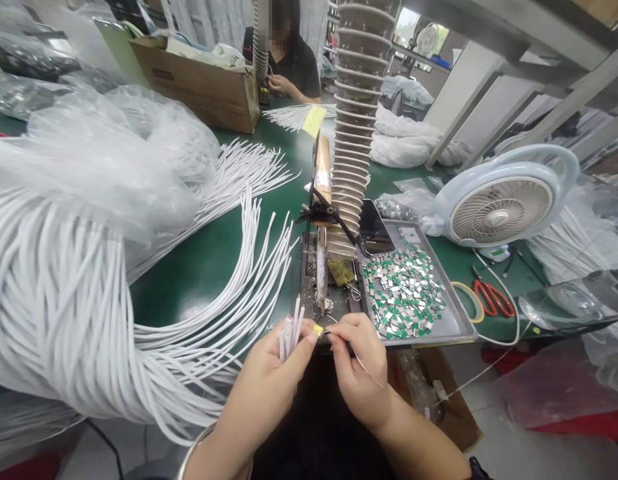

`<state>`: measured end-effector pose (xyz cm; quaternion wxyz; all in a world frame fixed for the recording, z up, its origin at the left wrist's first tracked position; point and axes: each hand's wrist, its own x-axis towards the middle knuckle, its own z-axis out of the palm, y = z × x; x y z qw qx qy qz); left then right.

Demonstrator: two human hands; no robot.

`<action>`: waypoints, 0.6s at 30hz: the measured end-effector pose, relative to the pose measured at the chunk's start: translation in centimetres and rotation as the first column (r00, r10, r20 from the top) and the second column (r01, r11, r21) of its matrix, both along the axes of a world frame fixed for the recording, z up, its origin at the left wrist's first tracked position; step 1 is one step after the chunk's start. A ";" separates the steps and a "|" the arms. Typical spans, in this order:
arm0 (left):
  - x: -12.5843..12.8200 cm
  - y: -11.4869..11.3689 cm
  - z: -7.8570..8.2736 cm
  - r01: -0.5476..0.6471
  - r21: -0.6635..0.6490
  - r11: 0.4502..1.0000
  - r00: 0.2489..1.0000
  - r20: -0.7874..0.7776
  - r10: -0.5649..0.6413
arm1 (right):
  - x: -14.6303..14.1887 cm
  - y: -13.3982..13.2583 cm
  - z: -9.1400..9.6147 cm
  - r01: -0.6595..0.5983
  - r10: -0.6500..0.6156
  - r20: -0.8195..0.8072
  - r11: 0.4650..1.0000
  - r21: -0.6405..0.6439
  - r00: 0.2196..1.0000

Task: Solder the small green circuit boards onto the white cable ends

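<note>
Several white cables (290, 333) stand up out of my left hand (276, 370), which is closed around them. At its fingertips is a small yellow piece (318, 329), too small to make out fully. My right hand (361, 370) pinches a thin wire, which looks like solder wire (367, 373), right beside that piece. Just above the fingertips points the tip of a soldering iron (322, 280), clamped upright in a black holder (319, 212). Bits of solder lie on the dark tray (309, 267) under it.
A metal tray (456, 310) of small green-and-silver connectors (406, 290) stands to the right, with a phone (376, 227), red-handled pliers (493, 299) and a fan (499, 207) nearby. White cable bundles (63, 300) fill the left. An exhaust hose (356, 120) hangs centrally. A co-worker (293, 67) sits opposite.
</note>
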<state>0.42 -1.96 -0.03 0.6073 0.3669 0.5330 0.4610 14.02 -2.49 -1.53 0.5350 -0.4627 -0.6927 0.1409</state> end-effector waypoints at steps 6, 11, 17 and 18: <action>-0.4 0.5 0.4 0.202 0.108 0.973 0.970 -0.156 -0.184 | 0.1 0.3 -0.3 -0.016 0.014 0.035 0.997 0.074 0.999; -0.3 0.5 0.4 0.232 0.134 0.964 0.965 -0.158 -0.210 | -0.1 0.1 -0.3 -0.020 0.017 0.033 0.996 0.091 0.999; 0.0 0.8 0.5 0.224 0.157 0.962 0.964 -0.181 -0.195 | -0.2 -0.2 -0.4 0.120 -0.118 -0.019 0.990 0.076 0.993; 0.1 0.9 0.5 0.218 0.161 0.963 0.964 -0.188 -0.187 | -0.3 -0.2 -0.3 0.118 -0.116 -0.030 0.991 0.069 0.993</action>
